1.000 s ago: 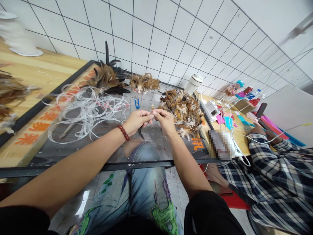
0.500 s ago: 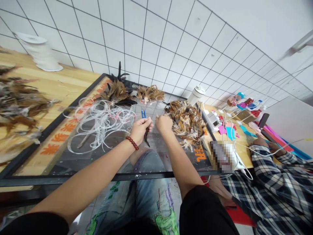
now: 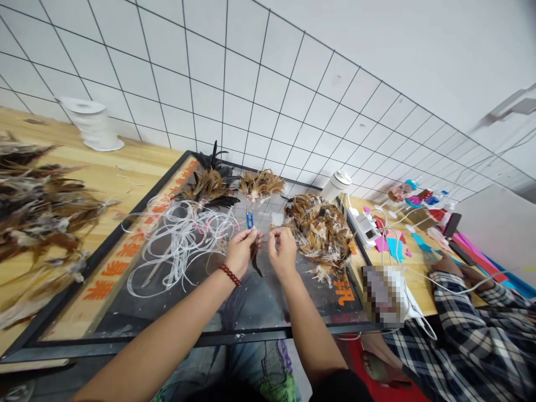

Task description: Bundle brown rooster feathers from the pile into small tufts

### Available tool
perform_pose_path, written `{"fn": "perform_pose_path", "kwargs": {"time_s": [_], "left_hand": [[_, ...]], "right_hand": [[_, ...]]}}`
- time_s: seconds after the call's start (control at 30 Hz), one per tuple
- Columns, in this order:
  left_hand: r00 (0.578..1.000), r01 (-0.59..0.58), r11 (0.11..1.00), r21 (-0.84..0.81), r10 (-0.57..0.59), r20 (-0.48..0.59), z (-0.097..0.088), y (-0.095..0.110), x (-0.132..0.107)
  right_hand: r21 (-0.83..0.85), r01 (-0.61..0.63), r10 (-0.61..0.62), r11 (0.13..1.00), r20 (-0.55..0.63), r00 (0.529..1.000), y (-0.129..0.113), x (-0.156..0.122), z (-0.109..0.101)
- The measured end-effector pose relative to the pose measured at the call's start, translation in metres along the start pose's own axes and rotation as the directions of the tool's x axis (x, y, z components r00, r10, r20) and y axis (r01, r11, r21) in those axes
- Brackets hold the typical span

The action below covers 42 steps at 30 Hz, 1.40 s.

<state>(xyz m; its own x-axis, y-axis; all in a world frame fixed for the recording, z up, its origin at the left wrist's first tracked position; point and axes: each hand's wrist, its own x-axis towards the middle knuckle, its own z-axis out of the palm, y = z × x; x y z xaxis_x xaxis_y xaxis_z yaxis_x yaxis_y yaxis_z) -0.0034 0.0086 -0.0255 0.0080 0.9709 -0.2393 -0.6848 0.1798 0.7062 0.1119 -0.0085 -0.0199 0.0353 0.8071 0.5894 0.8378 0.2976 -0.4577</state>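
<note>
My left hand (image 3: 242, 252), with a red bead bracelet (image 3: 230, 274) on the wrist, is closed in a pinch on a dark feather (image 3: 255, 261). The feather's tip hangs below the fingers. My right hand (image 3: 282, 251) is beside it, a small gap away, fingers curled together; what they hold, if anything, is too small to make out. Blue-handled thread snips (image 3: 250, 219) lie just beyond my left hand. To the right of my right hand is a large pile of brown feathers (image 3: 320, 231).
A tangle of clear plastic strip (image 3: 176, 243) lies left on the black-framed board (image 3: 138, 338). Feather bunches (image 3: 262, 184) sit at the back. More feathers (image 3: 37, 206), a white spool (image 3: 92, 124), a white bottle (image 3: 336, 185) and a power strip (image 3: 364, 228) surround it. A plaid-sleeved person (image 3: 456, 301) sits right.
The view has tilted upward, so everything appears lower. Both hands have drawn slightly toward me, the right one farther from the back of the board. The left still pinches the feather.
</note>
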Motion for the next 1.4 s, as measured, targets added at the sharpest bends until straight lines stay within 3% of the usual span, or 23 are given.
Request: {"fn": "perform_pose_path", "kwargs": {"time_s": [0.17,0.27,0.43,0.7,1.17,1.4], "left_hand": [[0.999,0.021,1.0,-0.009,-0.021,-0.026,0.001,-0.001,-0.001],[1.0,0.026,1.0,0.012,-0.025,-0.017,0.001,-0.004,-0.001],[1.0,0.023,1.0,0.01,-0.023,-0.004,-0.001,-0.004,0.001],[0.999,-0.048,0.998,0.032,0.048,-0.002,-0.001,-0.009,0.003],[0.994,0.022,0.998,-0.067,-0.015,0.107,-0.002,-0.001,0.006],[0.994,0.02,0.999,-0.05,-0.015,0.105,-0.001,0.0,0.007]], "right_hand": [[-0.377,-0.101,0.15,0.921,0.103,0.983,0.019,0.015,0.014],[-0.469,-0.112,0.209,0.876,0.16,0.965,0.025,0.018,0.026],[-0.352,-0.11,0.153,0.93,0.097,0.983,0.028,0.011,0.024],[-0.16,0.063,-0.063,0.985,0.005,0.998,0.015,-0.004,0.013],[-0.046,0.188,-0.184,0.981,0.089,0.979,0.008,-0.006,0.011],[-0.115,0.187,-0.169,0.976,0.145,0.975,0.007,-0.004,0.015]]}}
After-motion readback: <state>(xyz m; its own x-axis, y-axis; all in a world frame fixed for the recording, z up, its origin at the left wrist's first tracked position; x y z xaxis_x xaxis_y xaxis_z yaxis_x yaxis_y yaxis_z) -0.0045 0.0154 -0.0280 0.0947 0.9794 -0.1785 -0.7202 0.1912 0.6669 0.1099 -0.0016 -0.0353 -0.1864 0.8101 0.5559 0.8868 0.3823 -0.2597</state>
